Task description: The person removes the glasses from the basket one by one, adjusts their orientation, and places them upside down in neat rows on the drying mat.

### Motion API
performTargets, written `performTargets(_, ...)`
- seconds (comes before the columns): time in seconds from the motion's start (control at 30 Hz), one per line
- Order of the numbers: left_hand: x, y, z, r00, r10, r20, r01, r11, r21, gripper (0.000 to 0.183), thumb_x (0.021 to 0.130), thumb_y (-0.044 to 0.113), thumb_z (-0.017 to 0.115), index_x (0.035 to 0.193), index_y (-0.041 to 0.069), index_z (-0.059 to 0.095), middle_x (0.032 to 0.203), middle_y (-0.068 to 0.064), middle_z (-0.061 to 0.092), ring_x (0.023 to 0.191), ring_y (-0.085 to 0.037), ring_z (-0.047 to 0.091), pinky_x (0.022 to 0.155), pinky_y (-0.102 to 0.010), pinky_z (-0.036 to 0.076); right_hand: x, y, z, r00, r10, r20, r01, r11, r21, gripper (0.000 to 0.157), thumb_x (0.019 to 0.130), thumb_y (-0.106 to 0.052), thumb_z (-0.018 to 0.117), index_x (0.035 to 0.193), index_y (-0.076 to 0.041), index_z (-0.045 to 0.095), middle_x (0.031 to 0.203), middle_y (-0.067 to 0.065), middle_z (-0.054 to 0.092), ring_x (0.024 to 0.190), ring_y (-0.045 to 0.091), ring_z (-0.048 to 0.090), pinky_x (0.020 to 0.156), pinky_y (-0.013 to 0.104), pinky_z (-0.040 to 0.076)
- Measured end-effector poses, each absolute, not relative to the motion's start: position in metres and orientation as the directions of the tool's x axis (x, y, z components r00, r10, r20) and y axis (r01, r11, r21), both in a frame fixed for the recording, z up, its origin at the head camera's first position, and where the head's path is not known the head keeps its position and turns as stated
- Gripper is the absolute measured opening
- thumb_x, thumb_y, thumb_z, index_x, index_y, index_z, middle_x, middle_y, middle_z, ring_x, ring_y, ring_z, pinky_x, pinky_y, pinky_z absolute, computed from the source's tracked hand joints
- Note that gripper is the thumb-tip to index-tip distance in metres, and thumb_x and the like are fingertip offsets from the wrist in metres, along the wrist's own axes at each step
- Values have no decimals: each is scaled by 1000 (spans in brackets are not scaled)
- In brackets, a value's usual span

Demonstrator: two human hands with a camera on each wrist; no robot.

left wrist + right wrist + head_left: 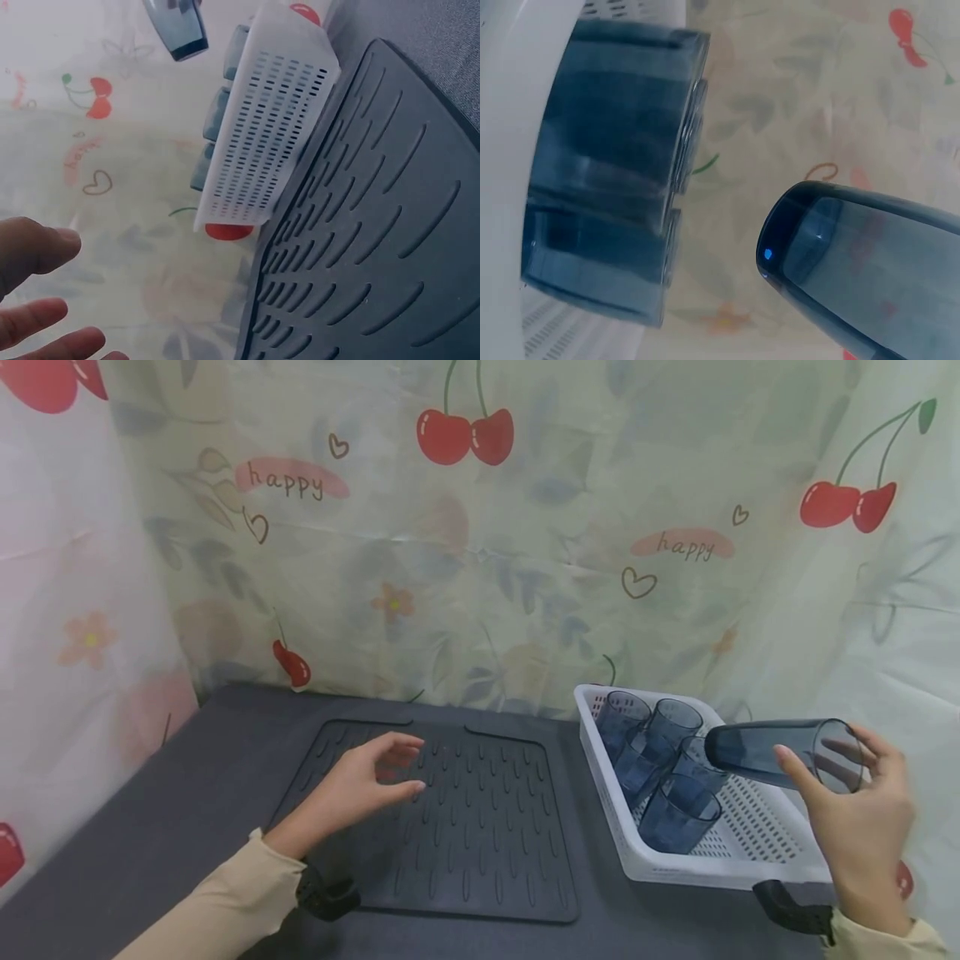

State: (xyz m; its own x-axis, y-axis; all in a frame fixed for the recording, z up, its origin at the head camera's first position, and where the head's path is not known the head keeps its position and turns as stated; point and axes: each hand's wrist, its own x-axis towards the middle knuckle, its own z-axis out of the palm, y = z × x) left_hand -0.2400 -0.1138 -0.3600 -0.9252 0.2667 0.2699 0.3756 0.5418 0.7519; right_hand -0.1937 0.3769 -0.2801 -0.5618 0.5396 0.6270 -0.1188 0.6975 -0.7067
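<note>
My right hand grips a blue-tinted drinking glass near its rim. The glass lies almost level, its base pointing left over a white plastic basket. Inside that basket stand several matching glasses, mouths up, grouped toward the left side. In the right wrist view the held glass is apart from the basket glasses. My left hand hovers over a dark ribbed drying mat, fingers loosely bent, thumb apart, holding nothing.
Mat and basket rest side by side on a dark grey tabletop. A curtain printed with cherries and hearts hangs behind and along both sides. Black straps circle both wrists.
</note>
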Motion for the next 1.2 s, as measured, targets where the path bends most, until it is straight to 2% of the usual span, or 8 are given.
performTargets(0.17, -239, -113, -356, -918, 284, 277, 390, 520, 760, 55, 84, 29, 76, 134, 21, 54, 129, -6, 61, 117, -24, 59, 95, -44, 50, -192, 363, -276, -592, 512, 622, -167, 677, -717, 74, 77, -19, 82, 141, -23, 45, 121, 0, 59, 79, -19, 50, 64, -2, 40)
performTargets(0.27, -238, -113, -352, -913, 291, 286, 401, 507, 763, 55, 85, 28, 76, 134, 20, 53, 129, -7, 61, 117, -25, 59, 95, -44, 50, -192, 355, -273, -614, 494, 616, -215, 646, -732, 73, 78, -15, 81, 141, -22, 45, 116, -9, 55, 82, -13, 54, 67, 0, 43)
performTargets(0.43, -237, -114, -349, -906, 305, 294, 414, 490, 767, 56, 85, 31, 76, 135, 20, 53, 129, -6, 60, 117, -25, 59, 95, -46, 50, -192, 340, -274, -629, 459, 627, -264, 633, -728, 71, 79, -13, 80, 140, -22, 46, 116, -10, 55, 83, -10, 56, 69, 2, 45)
performTargets(0.6, -236, -113, -347, -906, 306, 293, 414, 487, 770, 57, 84, 33, 76, 135, 22, 53, 130, -4, 60, 117, -24, 59, 96, -45, 50, -193, 324, -278, -634, 385, 671, -365, 616, -698, 70, 78, -5, 79, 140, -17, 47, 113, -13, 53, 86, -9, 59, 71, 4, 46)
performTargets(0.87, -236, -111, -344, -898, 311, 311, 430, 468, 772, 57, 84, 34, 76, 134, 23, 53, 131, -5, 60, 118, -23, 59, 95, -44, 50, -193, 301, -282, -691, 325, 646, -399, 574, -715, 69, 80, -5, 77, 140, -19, 46, 117, -9, 53, 87, -5, 62, 68, 7, 49)
performTargets(1.1, -233, -108, -342, -894, 312, 320, 438, 468, 767, 56, 84, 31, 77, 134, 22, 54, 129, -4, 60, 118, -23, 59, 96, -44, 49, -193, 277, -286, -759, 248, 602, -420, 520, -744, 69, 82, -3, 75, 142, -18, 43, 122, -8, 48, 101, -1, 59, 75, 7, 49)
performTargets(1.2, -232, -107, -341, -894, 315, 320, 438, 461, 772, 55, 84, 30, 77, 133, 22, 54, 129, -3, 60, 118, -23, 58, 96, -44, 49, -193, 268, -288, -777, 224, 588, -421, 508, -751, 70, 83, -4, 75, 142, -18, 42, 121, -8, 48, 101, -2, 59, 73, 7, 50)
